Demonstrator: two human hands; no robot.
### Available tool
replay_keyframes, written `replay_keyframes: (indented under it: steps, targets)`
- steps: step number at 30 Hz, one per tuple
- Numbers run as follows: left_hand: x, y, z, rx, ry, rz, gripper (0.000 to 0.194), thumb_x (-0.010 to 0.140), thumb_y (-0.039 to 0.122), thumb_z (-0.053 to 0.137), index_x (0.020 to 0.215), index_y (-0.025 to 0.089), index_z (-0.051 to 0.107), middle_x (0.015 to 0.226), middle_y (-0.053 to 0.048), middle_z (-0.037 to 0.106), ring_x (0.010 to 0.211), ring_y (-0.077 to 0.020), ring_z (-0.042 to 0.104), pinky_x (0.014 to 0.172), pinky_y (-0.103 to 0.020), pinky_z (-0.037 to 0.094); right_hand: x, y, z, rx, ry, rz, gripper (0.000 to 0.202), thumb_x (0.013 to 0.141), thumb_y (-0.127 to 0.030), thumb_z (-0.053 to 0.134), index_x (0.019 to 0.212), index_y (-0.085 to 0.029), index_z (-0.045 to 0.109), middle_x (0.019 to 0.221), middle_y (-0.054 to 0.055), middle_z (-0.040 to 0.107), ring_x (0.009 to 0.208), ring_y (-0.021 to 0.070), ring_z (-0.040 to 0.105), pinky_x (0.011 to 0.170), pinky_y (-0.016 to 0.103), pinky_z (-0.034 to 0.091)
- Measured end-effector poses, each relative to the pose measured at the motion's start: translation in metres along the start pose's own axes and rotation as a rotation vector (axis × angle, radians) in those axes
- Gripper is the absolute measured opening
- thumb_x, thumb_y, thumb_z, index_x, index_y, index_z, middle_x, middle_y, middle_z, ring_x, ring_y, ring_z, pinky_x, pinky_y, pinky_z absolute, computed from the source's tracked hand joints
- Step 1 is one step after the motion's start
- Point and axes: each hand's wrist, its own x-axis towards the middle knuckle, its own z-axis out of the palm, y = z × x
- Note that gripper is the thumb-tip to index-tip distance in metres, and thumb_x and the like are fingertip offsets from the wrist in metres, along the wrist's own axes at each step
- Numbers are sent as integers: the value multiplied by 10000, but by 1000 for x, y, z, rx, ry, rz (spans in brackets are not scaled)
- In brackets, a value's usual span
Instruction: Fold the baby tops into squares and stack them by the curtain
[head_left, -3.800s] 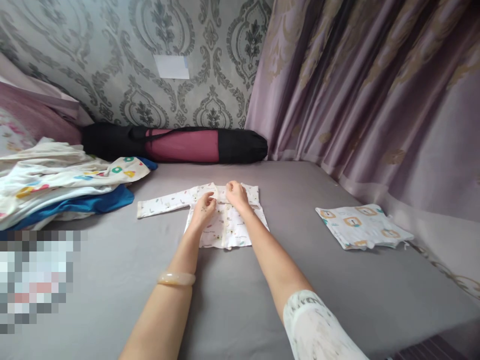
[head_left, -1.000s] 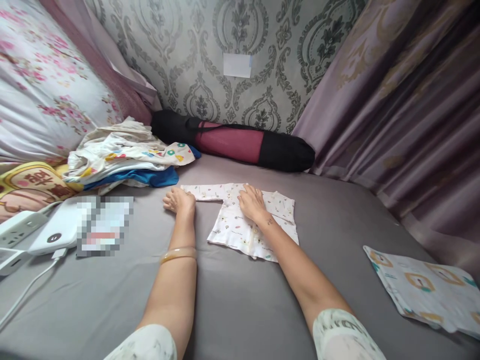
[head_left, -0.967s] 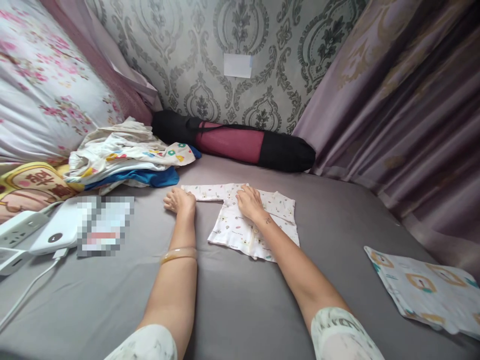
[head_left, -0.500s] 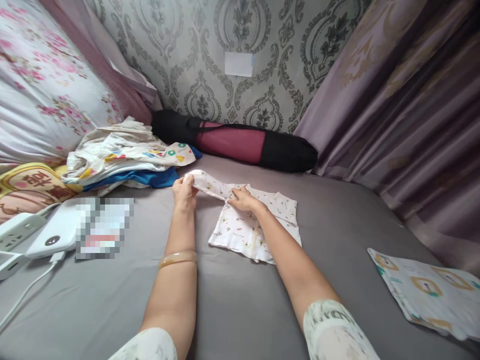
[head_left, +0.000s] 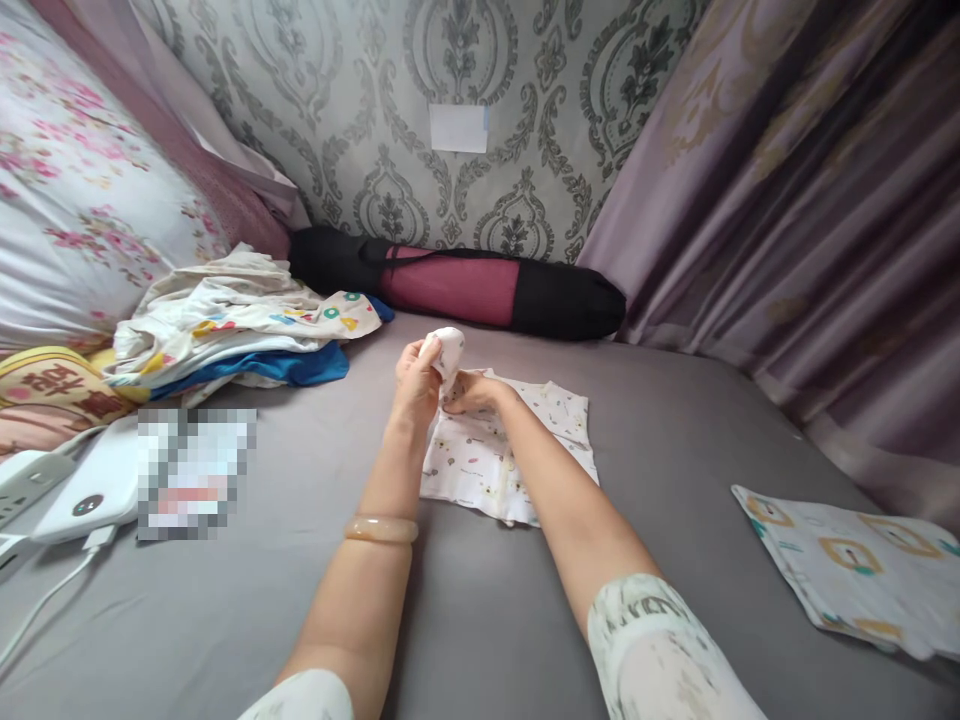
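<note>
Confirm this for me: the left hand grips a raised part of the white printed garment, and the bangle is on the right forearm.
Not quite: the bangle is on the left forearm, as the head view shows. The left hand does grip a raised part of the white printed garment.

Loose white sleeves (head_left: 660,645), grey-green print, plus rounded bangle (head_left: 381,529) (milky, amber-tinged).

The white shirt (head_left: 469,462) bears small multicoloured prints.
</note>
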Motion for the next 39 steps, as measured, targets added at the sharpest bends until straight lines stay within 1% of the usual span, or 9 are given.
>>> replay_keyframes:
  steps: [6, 9, 14, 16, 20, 23, 29, 34, 39]
  targets:
    - [-14, -22, 14, 282, -73, 7, 396, 718, 478, 743, 871, 207, 498, 641, 62, 526, 493, -76, 476, 485, -202, 333, -40, 25, 1, 935, 314, 205, 224, 912, -178, 535, 1128, -149, 585, 877, 47, 705, 746, 147, 679, 725, 267, 554]
    - [-30, -33, 23, 408, -172, 59, 345, 770, 465, 711, 871, 210, 501, 632, 53, 531, 536, -91, 507, 528, -207, 378, -67, 39, -4, 1356, 302, 252, 234, 1011, -295, 402, 1007, -129, 568, 854, 100, 704, 770, 161, 702, 768, 298, 570]
    - [-47, -43, 30, 645, -485, 69, 289, 868, 438, 610, 1052, 217, 579, 1056, -61, 685, 1028, -198, 633, 885, -308, 479, -92, 54, -4, 1509, 274, 259, 509, 1026, -507, 201, 1020, -154, 567, 928, 127, 708, 894, 217, 702, 826, 412, 578]
    - [-41, -43, 23, 718, -473, 86, 304, 934, 428, 496, 1136, 213, 569, 1219, -91, 653, 1188, -215, 576, 1018, -358, 419, -93, 56, 0, 1535, 321, 269, 464, 1024, -495, 251, 1032, -167, 578, 964, 112, 707, 922, 217, 692, 826, 429, 583]
    - [-15, -40, -6, 907, -301, 154, 359, 945, 310, 416, 1268, 176, 496, 1236, -133, 657, 1212, -216, 572, 1058, -388, 395, -92, 56, 6, 1446, 447, 302, 105, 927, -254, 550, 975, -167, 586, 1018, 78, 689, 930, 182, 671, 828, 374, 595]
    - [-5, -40, -26, 1088, -310, 134, 425, 891, 217, 420, 1310, 186, 488, 1256, -129, 653, 1195, -225, 586, 1036, -394, 422, -91, 58, 10, 1267, 504, 303, 79, 871, -150, 548, 923, -174, 603, 992, 62, 682, 894, 170, 666, 795, 330, 600]
    - [-12, -54, -35, 1445, -467, 87, 591, 785, 134, 496, 1369, 220, 501, 1408, -135, 555, 1396, -323, 399, 1145, -551, 231, -91, 75, 11, 724, 671, 342, 200, 861, -237, 498, 976, -170, 647, 949, 54, 685, 800, 183, 674, 678, 280, 569]
    - [-12, -62, -37, 1498, -505, 104, 570, 824, 180, 515, 1391, 227, 489, 1485, -146, 469, 1443, -338, 312, 1150, -611, 156, -100, 87, 7, 211, 669, 428, 225, 865, -268, 518, 989, -185, 686, 1017, 85, 714, 959, 227, 663, 848, 316, 501]
    - [-12, -60, -39, 1524, -530, 80, 589, 848, 138, 442, 1434, 197, 433, 1498, -158, 448, 1452, -308, 299, 1157, -603, 132, -108, 84, 11, 40, 634, 495, 303, 905, -282, 504, 1169, -195, 626, 1129, 122, 685, 1085, 258, 619, 893, 337, 460]
